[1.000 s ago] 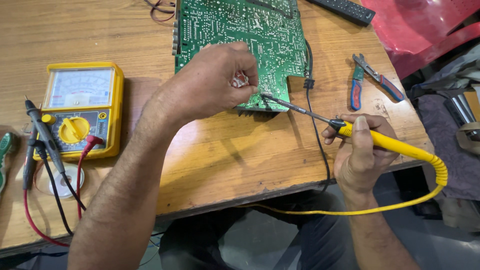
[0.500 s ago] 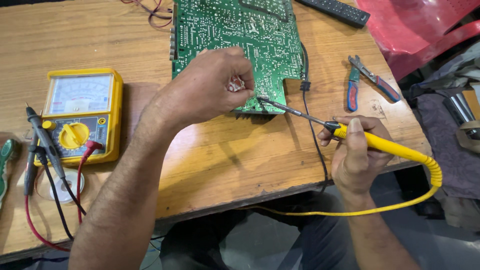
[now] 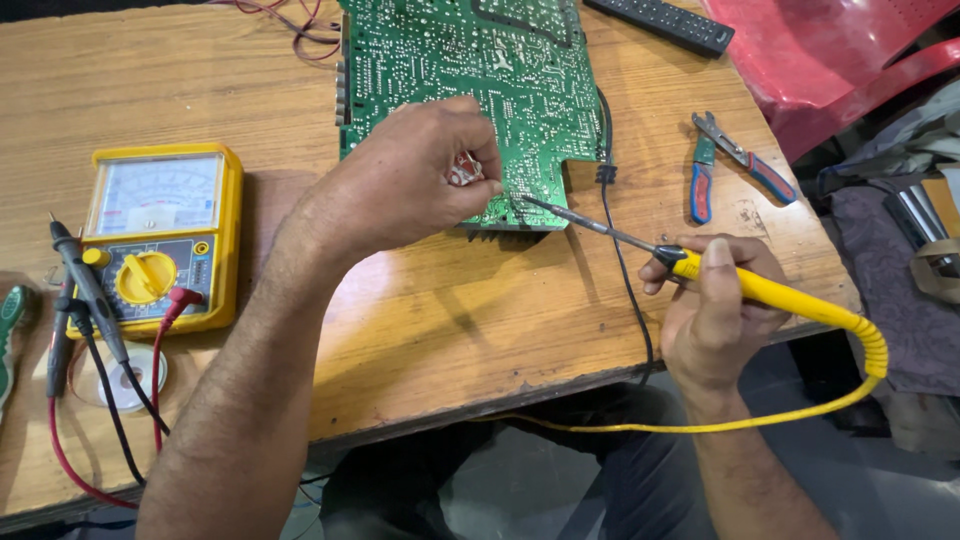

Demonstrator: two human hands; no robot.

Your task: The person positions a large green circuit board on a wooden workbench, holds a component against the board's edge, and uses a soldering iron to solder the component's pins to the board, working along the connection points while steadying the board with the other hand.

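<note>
While the left hand [image 3: 415, 180] stays curled over the near edge of the green circuit board [image 3: 470, 70], its grip closed round a small silvery coil of what looks like solder wire [image 3: 463, 170], the soldering iron [image 3: 700, 272] has eased a little to the right over the last second — its metal tip, which lay close under the fingers of the left hand, now hovers just off the board's near right corner, apart from the coil. That small retreat suggests a pause between joints rather than a joint being made. The right hand [image 3: 715, 310] has the iron's yellow handle firmly wrapped, thumb on top, its yellow cord looping off the near edge of the counter [image 3: 480, 330]. At the left sits a yellow analogue multimeter [image 3: 160, 235] with a pale dial face and a round yellow selector; its printed markings are too small to tell, and its red and black probe leads trail toward the near edge. To the right lie pliers [image 3: 725, 160] with red and blue handles, and a dark remote control [image 3: 665, 22] lies at the far edge.
</note>
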